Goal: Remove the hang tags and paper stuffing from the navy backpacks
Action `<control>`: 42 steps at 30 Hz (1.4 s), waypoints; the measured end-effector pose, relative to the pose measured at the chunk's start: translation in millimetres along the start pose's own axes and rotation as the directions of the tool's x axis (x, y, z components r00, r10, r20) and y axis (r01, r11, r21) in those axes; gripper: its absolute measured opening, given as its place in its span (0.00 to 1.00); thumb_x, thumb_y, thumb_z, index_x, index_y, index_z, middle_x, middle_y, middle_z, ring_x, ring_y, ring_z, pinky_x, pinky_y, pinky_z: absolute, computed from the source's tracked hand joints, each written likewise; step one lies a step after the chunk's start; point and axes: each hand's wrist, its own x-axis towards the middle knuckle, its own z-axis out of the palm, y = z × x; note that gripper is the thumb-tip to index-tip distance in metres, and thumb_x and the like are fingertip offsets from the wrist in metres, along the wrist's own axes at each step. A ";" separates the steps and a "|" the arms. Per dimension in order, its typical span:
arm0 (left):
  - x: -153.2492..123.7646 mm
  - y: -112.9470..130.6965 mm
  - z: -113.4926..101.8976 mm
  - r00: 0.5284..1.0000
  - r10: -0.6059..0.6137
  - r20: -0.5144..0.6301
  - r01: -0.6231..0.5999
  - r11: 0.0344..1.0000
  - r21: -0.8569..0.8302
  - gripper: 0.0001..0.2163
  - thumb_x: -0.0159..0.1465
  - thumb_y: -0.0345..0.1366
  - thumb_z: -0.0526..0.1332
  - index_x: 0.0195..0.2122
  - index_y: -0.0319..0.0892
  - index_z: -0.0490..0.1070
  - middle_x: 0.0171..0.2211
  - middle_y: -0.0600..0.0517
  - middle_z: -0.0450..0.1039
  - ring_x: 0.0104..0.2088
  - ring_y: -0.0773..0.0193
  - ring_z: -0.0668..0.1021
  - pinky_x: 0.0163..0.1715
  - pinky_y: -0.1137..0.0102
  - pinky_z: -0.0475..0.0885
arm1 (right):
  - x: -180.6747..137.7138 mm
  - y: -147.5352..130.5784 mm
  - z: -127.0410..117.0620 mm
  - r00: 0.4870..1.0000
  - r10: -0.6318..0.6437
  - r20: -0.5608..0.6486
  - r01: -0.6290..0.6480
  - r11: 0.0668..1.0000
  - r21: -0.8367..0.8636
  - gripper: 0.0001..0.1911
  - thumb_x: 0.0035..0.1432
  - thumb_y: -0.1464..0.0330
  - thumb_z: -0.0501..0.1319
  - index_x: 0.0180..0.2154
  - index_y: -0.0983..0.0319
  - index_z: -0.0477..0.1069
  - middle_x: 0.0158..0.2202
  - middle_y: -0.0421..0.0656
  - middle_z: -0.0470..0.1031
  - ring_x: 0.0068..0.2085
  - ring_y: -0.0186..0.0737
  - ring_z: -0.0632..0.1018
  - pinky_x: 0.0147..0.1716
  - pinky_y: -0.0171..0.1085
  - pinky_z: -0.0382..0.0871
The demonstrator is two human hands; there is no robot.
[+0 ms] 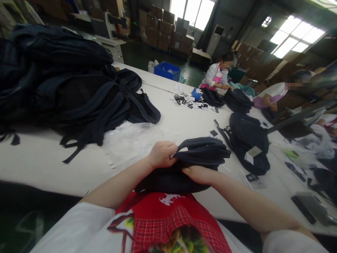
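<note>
A dark navy backpack (202,151) lies on the white table right in front of my red apron. My left hand (163,154) is closed in a fist on its upper left edge, where a small white label shows beside the fingers. Lower down, my right hand (198,174) reaches into a fold of the same backpack; its fingertips are hidden in the dark cloth. To the right rests another navy backpack (249,140) with paper tags on it. Clear plastic bags (129,142) lie to the left of my left hand.
Navy backpacks (86,95) are heaped on the left of the white table (79,175). Scattered tags (186,102) lie farther back, near a blue bin (167,71). Two co-workers, one in a pink apron (216,79), are at the far right side. A grey box-like object (314,209) sits at right.
</note>
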 end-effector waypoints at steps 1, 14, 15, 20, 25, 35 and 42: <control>-5.2 -8.4 -6.5 1.000 -0.029 -0.010 0.030 0.998 0.048 0.10 0.59 0.41 0.54 0.23 0.44 0.63 0.22 0.51 0.68 0.25 0.62 0.69 0.24 0.68 0.59 | -12.5 -8.0 -8.6 0.998 -0.054 0.020 0.054 0.998 -0.029 0.17 0.60 0.67 0.57 0.49 0.62 0.74 0.50 0.49 0.76 0.50 0.48 0.77 0.52 0.46 0.70; -79.9 -54.8 -66.6 0.891 -0.412 -0.188 0.445 0.874 0.193 0.21 0.61 0.54 0.53 0.20 0.43 0.62 0.20 0.50 0.66 0.24 0.61 0.69 0.25 0.68 0.58 | 66.0 28.5 -85.0 0.893 -0.211 -0.398 0.139 0.970 -0.201 0.21 0.55 0.65 0.56 0.51 0.58 0.70 0.46 0.44 0.77 0.47 0.46 0.76 0.47 0.43 0.68; -83.3 -49.2 -74.7 0.831 -0.487 -0.270 0.538 0.827 0.164 0.21 0.64 0.52 0.50 0.19 0.43 0.61 0.19 0.50 0.65 0.23 0.62 0.68 0.25 0.68 0.59 | 72.2 27.6 -82.2 0.885 -0.178 -0.430 0.095 0.974 -0.206 0.17 0.55 0.65 0.55 0.46 0.58 0.73 0.41 0.43 0.79 0.44 0.46 0.77 0.44 0.41 0.68; -88.4 10.2 -82.9 0.784 -0.609 -0.121 0.590 0.792 -0.158 0.18 0.69 0.41 0.46 0.33 0.43 0.74 0.28 0.51 0.77 0.28 0.64 0.77 0.31 0.70 0.68 | 82.3 3.8 -73.1 0.877 -0.136 -0.461 -0.016 0.950 -0.312 0.13 0.55 0.62 0.54 0.33 0.57 0.75 0.29 0.42 0.78 0.33 0.44 0.75 0.30 0.36 0.61; -69.2 44.1 -52.1 0.802 -0.597 -0.031 0.593 0.801 -0.085 0.14 0.67 0.40 0.51 0.47 0.45 0.73 0.36 0.49 0.80 0.33 0.59 0.80 0.35 0.67 0.72 | 87.1 -27.3 -63.5 0.890 -0.118 -0.440 -0.064 0.924 -0.376 0.13 0.56 0.59 0.55 0.34 0.57 0.75 0.30 0.44 0.77 0.31 0.43 0.74 0.28 0.36 0.57; -50.2 12.7 -37.6 0.676 -0.726 -0.125 0.687 0.683 -0.249 0.11 0.63 0.36 0.56 0.25 0.40 0.73 0.26 0.50 0.76 0.28 0.62 0.77 0.30 0.70 0.69 | 69.5 -53.1 -39.8 0.875 -0.203 -0.439 0.004 0.910 -0.414 0.11 0.56 0.61 0.56 0.33 0.57 0.75 0.31 0.44 0.77 0.31 0.42 0.73 0.29 0.37 0.56; -68.3 21.2 -55.9 0.796 -0.604 -0.046 0.527 0.728 -0.440 0.15 0.65 0.39 0.53 0.24 0.41 0.71 0.21 0.54 0.72 0.25 0.68 0.72 0.28 0.74 0.65 | 68.4 -31.7 -43.7 0.838 -0.200 -0.508 0.013 0.938 -0.347 0.14 0.54 0.56 0.57 0.31 0.57 0.75 0.27 0.42 0.76 0.30 0.42 0.73 0.28 0.36 0.56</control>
